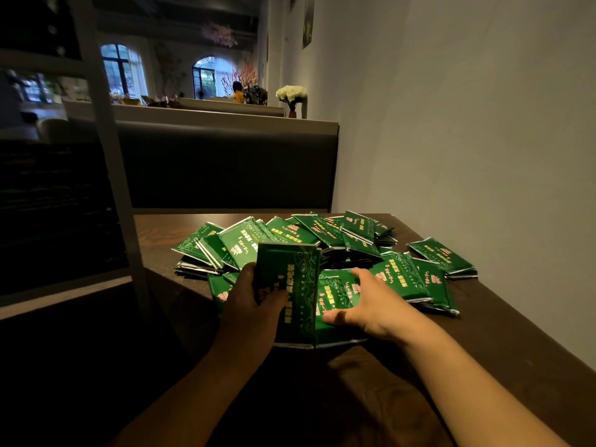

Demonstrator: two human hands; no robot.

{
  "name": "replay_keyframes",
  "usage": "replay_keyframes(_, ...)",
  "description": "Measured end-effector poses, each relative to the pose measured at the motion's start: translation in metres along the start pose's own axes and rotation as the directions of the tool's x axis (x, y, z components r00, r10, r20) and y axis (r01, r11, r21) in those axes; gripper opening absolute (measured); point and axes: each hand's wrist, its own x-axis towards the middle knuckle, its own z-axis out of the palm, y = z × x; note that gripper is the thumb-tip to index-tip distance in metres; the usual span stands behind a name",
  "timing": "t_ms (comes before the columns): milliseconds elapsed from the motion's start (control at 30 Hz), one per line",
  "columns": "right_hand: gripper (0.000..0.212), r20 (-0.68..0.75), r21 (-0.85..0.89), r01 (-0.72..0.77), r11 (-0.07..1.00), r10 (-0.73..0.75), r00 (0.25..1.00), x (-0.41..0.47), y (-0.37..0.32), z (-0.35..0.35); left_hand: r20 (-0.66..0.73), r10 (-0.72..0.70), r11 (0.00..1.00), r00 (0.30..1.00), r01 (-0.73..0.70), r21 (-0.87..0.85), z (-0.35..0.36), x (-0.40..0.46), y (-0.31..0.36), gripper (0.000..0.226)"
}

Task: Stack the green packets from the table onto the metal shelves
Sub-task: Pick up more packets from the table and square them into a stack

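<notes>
the metal shelves (106, 150) stand at the left edge of the dark wooden table (503, 321), and their compartments are so deep in shadow that whatever lies in them cannot be made out. the green packets (325, 235) lie in a loose overlapping heap across the middle of the table, too tangled for an exact count, perhaps a couple of dozen or more, with one small pile (443, 254) set a little apart at the right near the wall (483, 124). the left hand (250, 300) holds a thick stack of packets (290, 285) upright above the near edge of the heap, thumb curled over its front face; how many are in that stack is hard to tell since only the edges show. the right hand (364, 306) rests on a flat packet (337, 290) just beside the stack, fingers spread over it and thumb hooked at its near edge. behind the table a dark bench back (225, 169) blocks the view, and one vase of white flowers (292, 95) stands on the ledge beyond.
</notes>
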Motion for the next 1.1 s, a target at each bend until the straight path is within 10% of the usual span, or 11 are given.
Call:
replay_keyframes(167, 0.111, -0.033, 0.332, 0.007, 0.943, 0.004, 0.999, -0.006, 0.006, -0.003, -0.088, 0.002, 0.999, 0.996, -0.007, -0.054, -0.002, 0.003, 0.0, 0.029)
replay_keyframes(333, 0.01, -0.187, 0.552, 0.143, 0.822, -0.046, 0.981, -0.008, 0.004, -0.005, -0.21, -0.017, 0.99, 0.978, -0.012, -0.137, -0.006, 0.008, -0.001, 0.031)
replay_keyframes(533, 0.021, -0.318, 0.796, 0.34, 0.5, -0.132, 0.939, -0.021, -0.009, -0.009, -0.22, -0.053, 0.982, 0.974, 0.011, -0.188, -0.009, 0.009, 0.002, 0.03)
replay_keyframes(900, 0.025, -0.198, 0.716, 0.344, 0.607, -0.296, 0.934, -0.023, -0.021, 0.022, 0.046, -0.127, 0.96, 0.991, 0.134, -0.246, 0.0, -0.004, 0.002, 0.036)
replay_keyframes(1100, 0.047, -0.152, 0.768, 0.288, 0.573, -0.273, 0.95, -0.02, -0.023, 0.028, -0.061, -0.091, 0.981, 0.994, 0.079, -0.18, 0.005, 0.001, -0.001, 0.026)
